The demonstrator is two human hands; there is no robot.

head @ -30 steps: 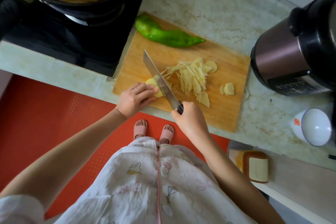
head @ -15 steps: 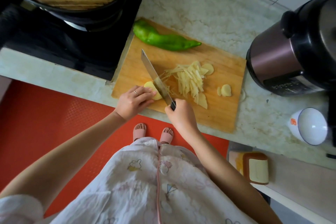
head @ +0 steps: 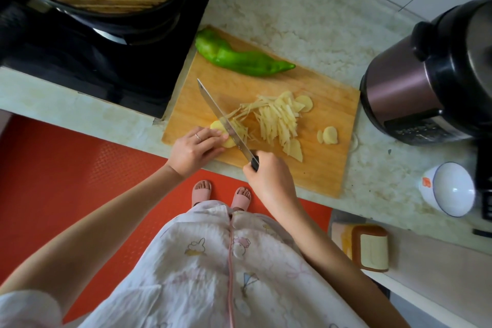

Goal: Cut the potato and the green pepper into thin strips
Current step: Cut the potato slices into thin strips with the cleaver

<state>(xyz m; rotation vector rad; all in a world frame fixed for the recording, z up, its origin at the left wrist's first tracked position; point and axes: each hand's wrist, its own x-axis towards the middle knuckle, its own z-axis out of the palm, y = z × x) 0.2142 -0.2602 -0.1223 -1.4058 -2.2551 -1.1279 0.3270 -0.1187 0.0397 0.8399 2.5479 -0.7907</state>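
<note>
Pale marble counter (head: 292, 8) next to a black stove (head: 93, 66), w/ a wooden board (head: 319, 176) set along its front edge. Step in hand, as I read it: cutting the last chunk of potato (head: 217, 125) into strips. The chunk sits at the board's near-left corner under the left hand (head: 191, 149), whose fingers are bent over its top and hold it down, tips right beside the blade. The right hand (head: 269, 181) is clenched round the black handle of the knife (head: 226, 120) at the board's near edge, wrist low, forearm coming in from the right. The blade runs diagonally away toward the far-left corner, its flat against the chunk's cut face. Whether the edge is down on the wood or just above it is hard to tell from this angle. To do it well: tuck fingertips back so the knuckles guide the blade, step the left hand back a touch per cut, make cuts parallel & even. The chunk is small, so it'll prob. wobble; lay it flat side down and go slower. Cut strips (head: 277, 120) are piled mid-board, just right of the blade. A few round slices (head: 328, 135) lie toward the right edge, not yet stripped. The green pepper (head: 239, 57) lies whole along the far edge near the far-left corner, so approx. half the job is left.
</note>
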